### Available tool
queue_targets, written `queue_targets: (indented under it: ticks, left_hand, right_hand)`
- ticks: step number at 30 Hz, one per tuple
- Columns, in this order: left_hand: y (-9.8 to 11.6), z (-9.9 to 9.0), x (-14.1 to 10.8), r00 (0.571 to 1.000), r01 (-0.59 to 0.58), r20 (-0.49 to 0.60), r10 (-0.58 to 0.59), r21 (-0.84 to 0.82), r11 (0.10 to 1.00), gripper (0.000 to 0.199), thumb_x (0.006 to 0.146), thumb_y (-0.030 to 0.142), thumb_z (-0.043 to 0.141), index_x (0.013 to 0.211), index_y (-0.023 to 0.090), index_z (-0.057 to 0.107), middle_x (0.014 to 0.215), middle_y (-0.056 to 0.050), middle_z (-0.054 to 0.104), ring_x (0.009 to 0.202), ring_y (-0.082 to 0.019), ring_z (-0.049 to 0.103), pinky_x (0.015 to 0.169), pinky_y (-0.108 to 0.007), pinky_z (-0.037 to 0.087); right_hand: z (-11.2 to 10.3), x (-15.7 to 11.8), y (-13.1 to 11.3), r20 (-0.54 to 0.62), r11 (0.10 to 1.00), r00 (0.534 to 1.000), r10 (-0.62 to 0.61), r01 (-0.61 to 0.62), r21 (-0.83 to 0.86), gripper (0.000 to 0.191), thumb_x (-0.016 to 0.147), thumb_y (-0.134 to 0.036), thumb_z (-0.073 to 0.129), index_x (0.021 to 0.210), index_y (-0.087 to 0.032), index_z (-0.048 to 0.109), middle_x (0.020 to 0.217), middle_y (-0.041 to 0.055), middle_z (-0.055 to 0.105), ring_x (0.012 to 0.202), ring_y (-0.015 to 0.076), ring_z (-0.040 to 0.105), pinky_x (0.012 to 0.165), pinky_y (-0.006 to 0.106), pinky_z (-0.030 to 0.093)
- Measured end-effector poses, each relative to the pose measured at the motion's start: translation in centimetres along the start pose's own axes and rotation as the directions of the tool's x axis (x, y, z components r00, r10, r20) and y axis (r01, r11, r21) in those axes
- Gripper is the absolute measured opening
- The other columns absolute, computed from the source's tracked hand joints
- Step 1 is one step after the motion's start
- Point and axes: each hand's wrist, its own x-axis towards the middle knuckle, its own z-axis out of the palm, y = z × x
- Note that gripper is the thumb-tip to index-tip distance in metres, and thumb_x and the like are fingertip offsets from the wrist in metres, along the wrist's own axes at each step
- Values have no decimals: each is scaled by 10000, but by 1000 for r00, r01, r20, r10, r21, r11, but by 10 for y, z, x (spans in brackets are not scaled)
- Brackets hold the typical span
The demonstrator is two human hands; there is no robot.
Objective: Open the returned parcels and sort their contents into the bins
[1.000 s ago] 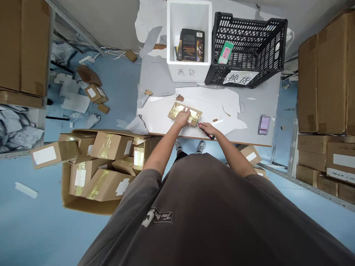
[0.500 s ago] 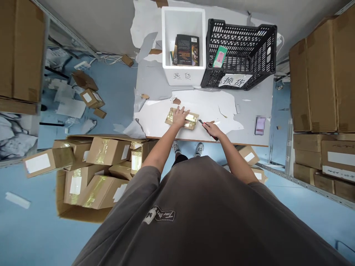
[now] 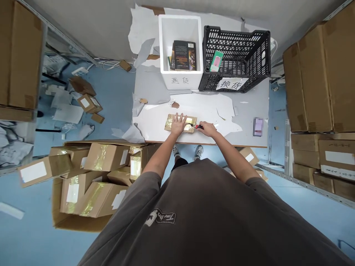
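Observation:
A small flat cardboard box [image 3: 168,123] wrapped in shiny yellowish tape lies near the front edge of the white-covered table [image 3: 163,137]. My left hand [image 3: 178,125] rests on top of it, fingers spread and pressing down. My right hand [image 3: 207,128] is closed around a red and black utility knife [image 3: 198,127], just right of the box. Its blade end reaches over the taped top of the box; whether it has cut in cannot be made out.
At the back stand a white foam bin [image 3: 181,79] with books and a black plastic crate [image 3: 235,70] holding a green-and-pink box [image 3: 216,61]. A phone [image 3: 258,126] lies at right. A large carton [image 3: 59,218] of taped parcels stands on the floor at left.
My right hand has moved left and turned the knife, so its blade end has come from beside the box to over it. The left hand still holds the box down.

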Motion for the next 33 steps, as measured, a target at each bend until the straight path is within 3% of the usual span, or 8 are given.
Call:
queue_targets:
  ticks: [9, 26, 30, 33]
  left_hand:
    - [9, -5, -8, 1000, -14, 22, 15, -4, 1000, 806, 1066, 620, 641, 1758, 254, 452, 1864, -205, 325, 1781, -407, 142, 1412, -697, 125]
    - [7, 4, -11, 999, -13, -34, 13, 3, 1000, 706, 1097, 508, 597, 1738, 234, 484, 1816, -199, 424, 1759, -407, 245, 1393, -720, 189]
    - [9, -1, -13, 1000, -2, -8, 2, 24, 1000, 734, 1083, 549, 623, 1730, 228, 498, 1829, -214, 398, 1760, -414, 237, 1401, -700, 170]
    - [13, -7, -14, 1000, 8, -9, -7, 26, 1000, 759, 1059, 569, 647, 1731, 247, 500, 1831, -212, 400, 1754, -422, 258, 1392, -705, 181]
  right_hand:
    - [-3, 0, 11, -18, 993, 996, -85, 83, -89, 341, 1153, -500, 569, 1358, -256, 689, 1367, 152, 718, 1188, 344, 697, 917, 388, 496]
    - [-9, 3, 20, -83, 994, 995, -61, 53, -96, 327, 1141, -468, 575, 1339, -245, 711, 1306, 160, 732, 1168, 340, 704, 893, 384, 501]
    - [-18, -3, 47, -139, 1000, 990, -9, 8, -2, 307, 1101, -484, 621, 1269, -243, 708, 1234, 154, 733, 1097, 319, 707, 854, 365, 514]
    - [-11, -11, 57, -179, 980, 979, 92, -58, 190, 278, 1062, -504, 656, 1186, -256, 675, 1160, 131, 745, 1030, 302, 702, 810, 351, 519]
